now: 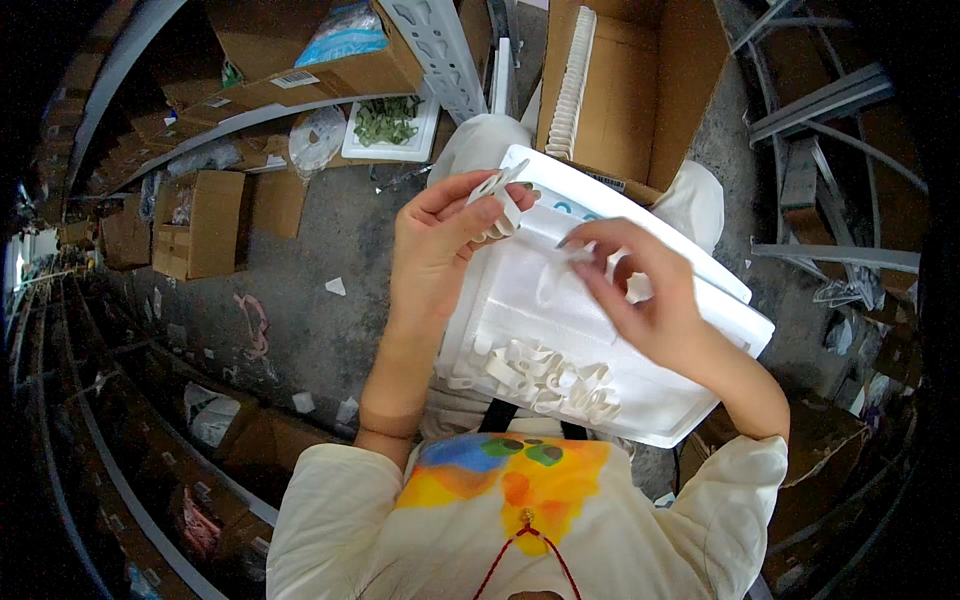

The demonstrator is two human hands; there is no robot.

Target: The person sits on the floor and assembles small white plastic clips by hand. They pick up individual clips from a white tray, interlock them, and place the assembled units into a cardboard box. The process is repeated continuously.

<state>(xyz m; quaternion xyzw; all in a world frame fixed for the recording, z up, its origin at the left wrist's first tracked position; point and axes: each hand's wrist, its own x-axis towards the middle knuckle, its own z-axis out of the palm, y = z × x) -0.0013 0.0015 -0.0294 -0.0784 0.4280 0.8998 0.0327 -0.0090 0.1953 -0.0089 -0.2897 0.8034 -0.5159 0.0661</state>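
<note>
Cardboard box [640, 90] just beyond tray [600, 330]

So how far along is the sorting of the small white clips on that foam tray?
Looks done: a long row of white pieces stands packed in the open cardboard box. In hand: the left hand pinches several white clips, and the right hand fingers one over the foam tray. Left: a loose pile of clips at the tray's near edge.

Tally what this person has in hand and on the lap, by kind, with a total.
White foam trays stacked on the lap: 2
Heaps of small white clips in the top tray, too many to count: 1
Bunches of clips held in the left hand: 1
Clips pinched by the right hand: 1
Total: 5
</note>
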